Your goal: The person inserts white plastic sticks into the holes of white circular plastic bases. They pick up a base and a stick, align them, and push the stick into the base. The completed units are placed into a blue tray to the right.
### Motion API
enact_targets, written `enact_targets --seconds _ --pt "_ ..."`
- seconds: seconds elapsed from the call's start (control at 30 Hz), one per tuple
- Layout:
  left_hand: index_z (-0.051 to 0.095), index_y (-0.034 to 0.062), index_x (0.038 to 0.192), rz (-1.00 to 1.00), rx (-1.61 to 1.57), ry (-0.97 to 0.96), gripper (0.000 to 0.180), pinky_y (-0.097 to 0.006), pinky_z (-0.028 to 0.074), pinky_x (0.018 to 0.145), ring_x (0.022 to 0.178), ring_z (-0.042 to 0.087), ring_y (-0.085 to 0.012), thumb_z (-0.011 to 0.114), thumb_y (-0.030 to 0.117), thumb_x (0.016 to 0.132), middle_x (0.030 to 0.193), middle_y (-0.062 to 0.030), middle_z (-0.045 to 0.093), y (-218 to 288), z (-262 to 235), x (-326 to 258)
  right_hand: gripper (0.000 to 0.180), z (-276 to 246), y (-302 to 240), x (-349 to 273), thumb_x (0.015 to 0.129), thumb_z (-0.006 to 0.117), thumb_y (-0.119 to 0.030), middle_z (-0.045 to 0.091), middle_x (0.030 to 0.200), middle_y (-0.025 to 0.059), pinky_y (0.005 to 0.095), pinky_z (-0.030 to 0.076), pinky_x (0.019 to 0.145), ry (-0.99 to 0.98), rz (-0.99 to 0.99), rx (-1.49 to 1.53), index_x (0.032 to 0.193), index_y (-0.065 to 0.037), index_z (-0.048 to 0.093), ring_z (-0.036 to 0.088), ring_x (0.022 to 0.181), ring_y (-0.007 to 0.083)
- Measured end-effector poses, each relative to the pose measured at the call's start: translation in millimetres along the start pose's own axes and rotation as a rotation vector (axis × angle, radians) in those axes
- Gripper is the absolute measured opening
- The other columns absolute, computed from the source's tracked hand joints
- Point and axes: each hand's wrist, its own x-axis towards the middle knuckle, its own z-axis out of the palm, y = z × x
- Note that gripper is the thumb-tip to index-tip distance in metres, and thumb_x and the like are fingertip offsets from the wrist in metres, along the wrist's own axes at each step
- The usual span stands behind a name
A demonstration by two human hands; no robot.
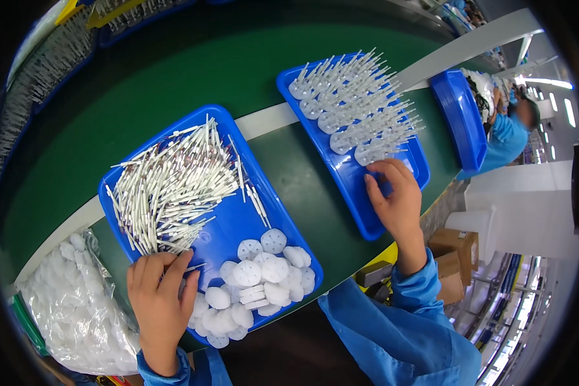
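Head view: the near blue tray (235,219) is the landmark, lying on the green belt (174,77) just in front of the person. Its far half holds a loose heap of thin white sticks (174,183); its near right corner holds a pile of round white perforated discs (257,283).

The left hand (162,302) rests at the near edge of the stick heap, fingers curled down and pinched loosely among the stick ends; whether it has one stick gripped or is only raking through them cannot be told. To do this well, it seems wise to draw a single stick out by its end, so the tangle does not come along with it.

Right of the landmark tray lies a second blue tray (357,193) with rows of assembled disc-and-stick pieces (357,106). The right hand (395,193) sits at its near end, fingers bent and lightly closed beside the nearest row; no piece is clearly held.

Left of the landmark tray, a clear bag of white discs (77,309) lies beside the belt.
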Motion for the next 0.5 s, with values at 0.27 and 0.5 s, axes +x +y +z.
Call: enact_targets --seconds 0.27,0.5 --pt "0.08 0.0098 0.118 0.044 0.038 0.059 0.037 -0.044 0.047 0.089 0.102 0.065 -0.0281 0.085 0.015 0.082 0.112 -0.0033 0.072 -1.8 -5.9 -3.9 0.011 -23.0 -5.8 -10.4 0.089 0.084 -0.013 0.076 0.09 0.0065 0.0389 0.05 0.081 0.006 -0.031 -0.201 0.088 -0.009 0.073 0.072 0.083 0.0287" --pt "0.08 0.0091 0.119 0.17 -0.136 -0.01 0.037 -0.041 0.051 0.086 0.098 0.066 -0.027 0.083 0.009 0.082 0.116 -0.005 0.069 26.2 22.0 32.2 0.011 -0.4 -137.6 11.3 0.078 0.082 -0.014 0.076 0.103 0.0046 0.0565 0.046 0.116 -0.19 -0.727 -0.011 0.088 -0.01 0.078 0.069 0.116 0.0267"
